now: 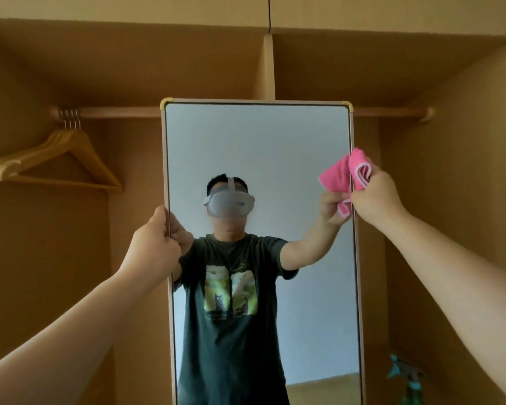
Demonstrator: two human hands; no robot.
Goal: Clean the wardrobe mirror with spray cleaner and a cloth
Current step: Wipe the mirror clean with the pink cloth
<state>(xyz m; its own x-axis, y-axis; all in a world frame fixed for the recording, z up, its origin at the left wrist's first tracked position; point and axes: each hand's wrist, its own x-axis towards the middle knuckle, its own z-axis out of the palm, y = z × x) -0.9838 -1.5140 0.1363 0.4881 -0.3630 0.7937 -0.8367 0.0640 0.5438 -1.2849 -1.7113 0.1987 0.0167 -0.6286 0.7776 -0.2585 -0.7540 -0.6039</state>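
Note:
A tall framed mirror (257, 135) with gold corner caps stands upright inside an open wooden wardrobe. My left hand (154, 244) grips its left frame edge at mid height. My right hand (377, 197) holds a folded pink cloth (360, 168) against the mirror's right frame edge, at about the same height. The glass reflects a person in a dark T-shirt, both arms, and the cloth. The teal head of a spray bottle (406, 372) shows low on the right inside the wardrobe, beside the mirror.
A wooden rail (114, 111) runs across behind the mirror's top, with several wooden hangers (59, 159) bunched at its left end. A vertical divider (269, 68) splits the shelf above. Wardrobe side walls close in on both sides.

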